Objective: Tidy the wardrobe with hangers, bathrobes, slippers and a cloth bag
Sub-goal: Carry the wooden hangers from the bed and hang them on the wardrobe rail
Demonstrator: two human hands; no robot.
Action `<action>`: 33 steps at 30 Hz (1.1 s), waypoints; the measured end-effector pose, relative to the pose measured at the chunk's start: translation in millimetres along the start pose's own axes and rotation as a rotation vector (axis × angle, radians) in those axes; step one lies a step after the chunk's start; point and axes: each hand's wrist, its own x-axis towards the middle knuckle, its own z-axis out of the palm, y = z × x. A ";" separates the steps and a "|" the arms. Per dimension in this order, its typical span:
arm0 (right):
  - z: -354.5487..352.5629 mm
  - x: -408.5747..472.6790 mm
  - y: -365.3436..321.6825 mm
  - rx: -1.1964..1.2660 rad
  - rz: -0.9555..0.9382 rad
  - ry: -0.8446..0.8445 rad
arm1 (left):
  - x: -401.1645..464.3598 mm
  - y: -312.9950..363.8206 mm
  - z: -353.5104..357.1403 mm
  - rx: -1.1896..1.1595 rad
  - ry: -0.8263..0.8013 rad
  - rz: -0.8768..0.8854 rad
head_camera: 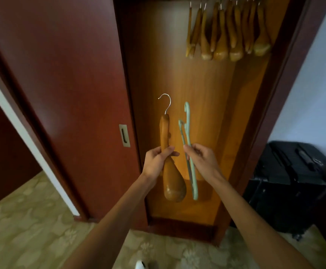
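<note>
Wooden hanger: one, left hand | green hangers: two (plastic), right hand

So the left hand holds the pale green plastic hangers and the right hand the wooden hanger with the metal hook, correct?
Swapped. The head view shows the left hand holding the wooden hanger with the metal hook, and the right hand the pale green plastic hangers.
</note>
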 end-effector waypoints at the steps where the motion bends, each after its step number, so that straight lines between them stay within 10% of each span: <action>1: 8.0 26.6 -1.8 0.001 -0.020 0.007 | 27.3 5.5 -8.3 -0.008 -0.008 0.017; 13: 70.7 287.4 -54.8 0.071 -0.113 0.194 | 270.6 115.5 -75.6 -0.092 -0.132 0.139; 33: -24.2 472.2 -210.8 -0.135 -0.229 0.296 | 398.6 297.5 -24.8 -0.044 -0.141 0.386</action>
